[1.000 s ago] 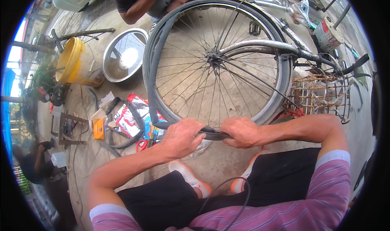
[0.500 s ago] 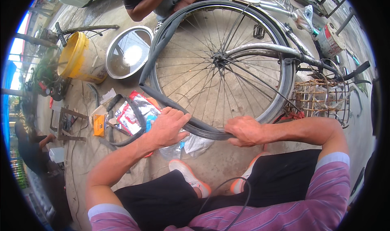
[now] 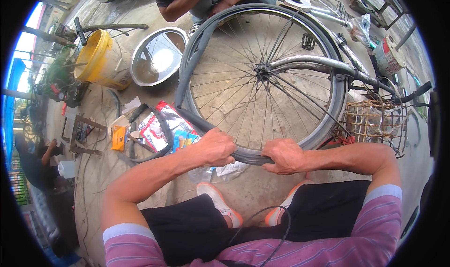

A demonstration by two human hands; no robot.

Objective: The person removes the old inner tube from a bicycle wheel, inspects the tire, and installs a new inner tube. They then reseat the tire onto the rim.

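Observation:
In front of me is a spoked bicycle wheel (image 3: pixel 265 71), fixed in the fork of a bicycle lying on its side. A grey inner tube (image 3: pixel 193 65) hangs loose along the left side of the rim and runs down under my left hand. My left hand (image 3: pixel 214 147) is closed over the tube and tyre at the lower left of the wheel. Just to its right, my right hand (image 3: pixel 284 156) grips the tyre (image 3: pixel 251 155) at the bottom of the wheel, thumb beneath. A short stretch of tyre shows between the hands.
A metal basin of water (image 3: pixel 158 56) and a yellow bucket (image 3: pixel 104 60) stand at the left. An old tube (image 3: pixel 161 126), plastic packets and an orange box (image 3: pixel 118 138) lie nearby. At right is a rusty wire basket (image 3: pixel 372 121). A person (image 3: pixel 185 4) crouches beyond the wheel.
My left hand has slid right along the rim, closer to my right hand. My right hand stays at the bottom of the tyre. The whole view has shifted slightly.

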